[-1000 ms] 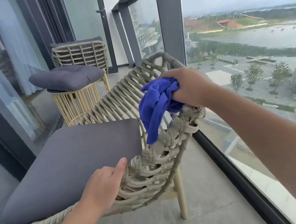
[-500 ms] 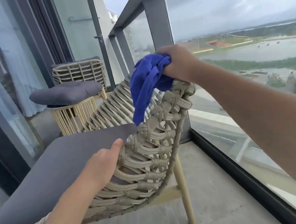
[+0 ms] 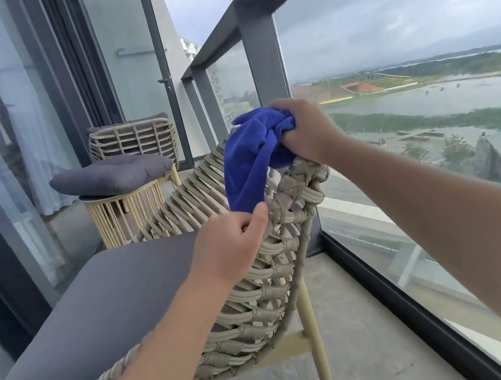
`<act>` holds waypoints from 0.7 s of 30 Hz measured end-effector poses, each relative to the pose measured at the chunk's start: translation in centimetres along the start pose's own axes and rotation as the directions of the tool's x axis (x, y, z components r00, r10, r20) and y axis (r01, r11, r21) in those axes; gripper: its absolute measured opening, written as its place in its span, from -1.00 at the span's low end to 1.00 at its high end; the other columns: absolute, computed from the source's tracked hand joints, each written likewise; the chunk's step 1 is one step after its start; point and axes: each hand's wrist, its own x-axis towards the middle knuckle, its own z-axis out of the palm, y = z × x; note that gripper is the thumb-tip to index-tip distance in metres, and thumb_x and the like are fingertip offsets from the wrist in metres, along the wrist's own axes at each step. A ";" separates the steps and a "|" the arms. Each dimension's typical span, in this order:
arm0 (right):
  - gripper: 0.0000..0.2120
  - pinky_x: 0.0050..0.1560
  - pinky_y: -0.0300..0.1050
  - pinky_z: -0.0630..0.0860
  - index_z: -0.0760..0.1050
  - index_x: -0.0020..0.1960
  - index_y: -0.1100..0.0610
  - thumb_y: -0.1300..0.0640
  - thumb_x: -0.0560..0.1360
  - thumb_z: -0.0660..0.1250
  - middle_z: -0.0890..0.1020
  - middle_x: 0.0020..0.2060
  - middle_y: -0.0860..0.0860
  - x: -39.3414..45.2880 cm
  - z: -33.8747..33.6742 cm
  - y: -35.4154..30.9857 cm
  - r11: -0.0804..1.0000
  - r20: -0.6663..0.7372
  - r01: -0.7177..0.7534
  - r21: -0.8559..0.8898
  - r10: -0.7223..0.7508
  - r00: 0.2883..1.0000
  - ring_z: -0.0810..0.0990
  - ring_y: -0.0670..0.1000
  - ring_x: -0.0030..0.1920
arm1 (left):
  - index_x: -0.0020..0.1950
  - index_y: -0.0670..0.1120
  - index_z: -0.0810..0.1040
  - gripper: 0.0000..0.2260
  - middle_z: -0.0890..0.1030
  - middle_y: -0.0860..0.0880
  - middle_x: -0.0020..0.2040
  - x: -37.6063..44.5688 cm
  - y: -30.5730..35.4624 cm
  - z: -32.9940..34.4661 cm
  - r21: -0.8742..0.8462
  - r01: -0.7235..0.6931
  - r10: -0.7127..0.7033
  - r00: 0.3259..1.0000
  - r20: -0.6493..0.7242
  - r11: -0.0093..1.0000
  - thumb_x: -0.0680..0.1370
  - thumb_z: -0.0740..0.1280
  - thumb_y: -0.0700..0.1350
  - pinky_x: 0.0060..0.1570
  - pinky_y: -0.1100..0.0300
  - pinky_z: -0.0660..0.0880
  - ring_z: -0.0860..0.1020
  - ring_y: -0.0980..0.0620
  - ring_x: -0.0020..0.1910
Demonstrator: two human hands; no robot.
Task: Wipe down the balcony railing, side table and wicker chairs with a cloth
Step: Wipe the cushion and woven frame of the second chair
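Head | right hand (image 3: 305, 131) grips bunched blue cloth (image 3: 249, 159) on chair (image 3: 283, 248) rim | left hand (image 3: 231, 250) pinches hanging end

the near chair (image 3: 271, 283) and its seat cushion (image 3: 107, 310) run off the left edge.

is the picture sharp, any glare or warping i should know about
Head view: flat overcast daylight, no hard shadows; the cloth, right hand and left hand are sharp; wide-angle warping bends the railing and the door frames; the sliding glass at left carries pale reflections; the glass balustrade panel looks faintly hazy.
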 end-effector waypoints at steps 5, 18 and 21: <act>-0.42 0.08 0.03 0.59 0.59 0.26 -0.05 0.29 0.31 0.19 0.64 0.06 -0.10 -2.5 -0.4 -1.4 0.985 -0.304 -0.003 0.174 0.057 0.951 0.61 0.01 0.02 | -0.47 -0.12 0.33 -0.41 0.33 -0.01 -0.59 0.1 -0.3 0.2 0.036 -0.012 0.014 0.998 -0.068 0.999 0.64 0.10 0.22 -0.44 0.03 0.32 0.31 0.02 -0.55; -0.54 -0.10 0.02 0.58 0.62 0.11 -0.01 0.25 0.30 0.18 0.68 -0.15 -0.06 -13.2 -2.5 -2.2 0.846 -0.533 -0.158 0.510 0.455 0.713 0.61 -0.01 -0.14 | -0.48 -0.07 0.29 -0.56 0.33 0.03 -0.57 0.2 -0.8 0.2 0.029 0.036 -0.035 0.997 -0.063 0.999 0.52 0.11 0.14 -0.43 0.09 0.22 0.29 0.06 -0.53; -0.64 -0.14 0.01 0.50 0.62 -0.03 -0.05 0.24 0.33 0.17 0.66 -0.26 -0.08 -15.9 -3.4 -0.9 0.774 -0.531 -0.227 0.591 0.585 0.612 0.55 0.01 -0.22 | -0.47 -0.07 0.27 -0.57 0.31 0.04 -0.57 0.1 -0.7 0.0 0.049 0.022 -0.018 0.998 -0.067 0.999 0.55 0.17 0.09 -0.43 0.11 0.21 0.29 0.05 -0.51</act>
